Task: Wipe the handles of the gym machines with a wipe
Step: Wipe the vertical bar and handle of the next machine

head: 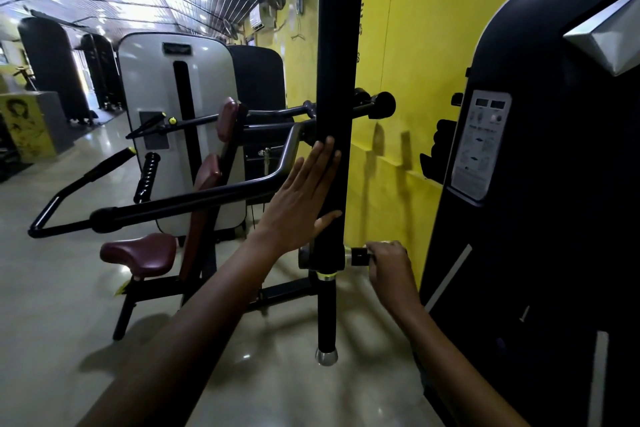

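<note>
Yellow wall [415, 45] behind: left hand [298, 194] flat on post [337, 80] (right hand [388, 263] grips knob [358, 255]).

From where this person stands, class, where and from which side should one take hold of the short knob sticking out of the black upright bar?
Grip the knob at its free outer end, coming from the right. It juts out sideways from the upright bar, so fingers can wrap round it there, as the right hand does now.

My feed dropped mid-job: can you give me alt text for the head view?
The left hand presses flat against a black vertical bar while the right hand grips a small knob on its side. No wipe shows; a maroon-seated machine stands behind, a yellow wall to the right.
</note>
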